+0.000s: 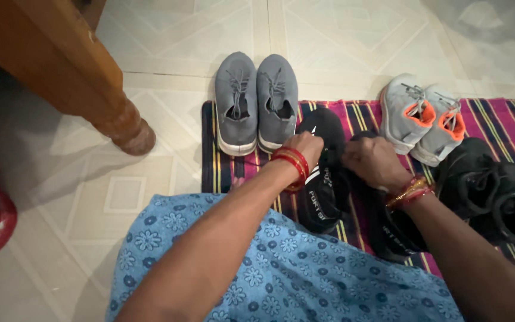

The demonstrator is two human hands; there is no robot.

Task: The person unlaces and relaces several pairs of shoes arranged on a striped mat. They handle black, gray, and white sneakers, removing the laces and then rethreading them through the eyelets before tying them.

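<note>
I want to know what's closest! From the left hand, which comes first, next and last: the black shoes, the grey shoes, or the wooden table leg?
Starting from the left hand:
1. Black shoes: right under the hand, which touches one on the striped mat.
2. Grey shoes: just beyond, on the mat's far left end.
3. Wooden table leg: far left, on the tiled floor.

Black shoes [323, 179] on striped mat [508, 119]

Two printed labels, both on shoes; I see no packages, signs or screens.
A label [320, 201] in white lettering runs along the black shoe [329, 128] on the striped mat [508, 119]; a fainter white label [398, 240] marks the second black shoe [382, 217] just beside it.
</note>
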